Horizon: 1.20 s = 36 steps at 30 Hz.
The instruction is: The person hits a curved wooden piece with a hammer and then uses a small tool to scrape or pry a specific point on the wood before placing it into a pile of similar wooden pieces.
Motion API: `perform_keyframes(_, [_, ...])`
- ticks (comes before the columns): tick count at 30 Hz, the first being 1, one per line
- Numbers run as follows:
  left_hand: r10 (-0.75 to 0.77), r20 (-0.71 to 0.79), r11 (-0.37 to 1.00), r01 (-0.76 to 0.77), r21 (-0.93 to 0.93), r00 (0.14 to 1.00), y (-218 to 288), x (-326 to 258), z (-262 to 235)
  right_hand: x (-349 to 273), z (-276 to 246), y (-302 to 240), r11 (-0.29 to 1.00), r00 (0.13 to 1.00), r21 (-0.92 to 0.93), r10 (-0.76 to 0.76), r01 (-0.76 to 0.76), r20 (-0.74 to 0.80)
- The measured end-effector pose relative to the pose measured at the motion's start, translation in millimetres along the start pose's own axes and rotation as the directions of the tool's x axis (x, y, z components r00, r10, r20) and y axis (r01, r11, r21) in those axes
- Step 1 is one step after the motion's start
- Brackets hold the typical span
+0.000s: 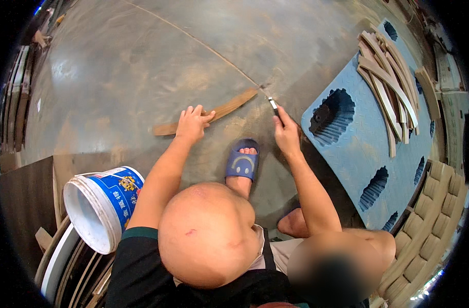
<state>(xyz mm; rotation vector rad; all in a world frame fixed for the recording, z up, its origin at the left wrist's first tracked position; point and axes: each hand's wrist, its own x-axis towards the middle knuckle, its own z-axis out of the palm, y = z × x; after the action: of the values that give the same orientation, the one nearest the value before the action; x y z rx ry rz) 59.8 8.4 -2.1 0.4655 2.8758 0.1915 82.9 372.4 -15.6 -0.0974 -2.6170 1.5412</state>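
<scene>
My left hand [192, 124] presses flat on the wood strip [209, 114] while my right hand [286, 134] grips a small tool [271, 101], which might slip if the strip slides.

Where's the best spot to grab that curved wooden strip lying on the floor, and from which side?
Grip the curved wooden strip probably near its middle, from above, pinching its two long edges. It lies flat on the floor, thin and long, so an end grip would likely let it swing. The left hand already presses on its left part; the right hand holds a small brush at its right end, so the stretch between is free.
</scene>
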Motion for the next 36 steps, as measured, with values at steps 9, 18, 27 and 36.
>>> perform_keyframes(9, [-0.013,-0.018,1.000,0.013,-0.005,1.000,2,0,-1,21,0,-7,0.404,0.732,0.636,0.545,-0.657,0.410])
perform_keyframes(18, [0.004,-0.020,1.000,-0.005,-0.019,1.000,-2,-2,3,-2,18,-15,0.518,0.619,0.375,0.458,-0.769,0.637])
perform_keyframes(27, [0.006,-0.033,1.000,-0.007,-0.022,0.999,-3,0,2,-7,35,-15,0.810,0.782,0.233,0.376,-0.538,0.498])
perform_keyframes(36, [-0.006,-0.020,1.000,0.005,-0.026,1.000,-1,0,-2,-15,10,-52,0.905,0.894,-0.271,-0.202,0.326,0.401])
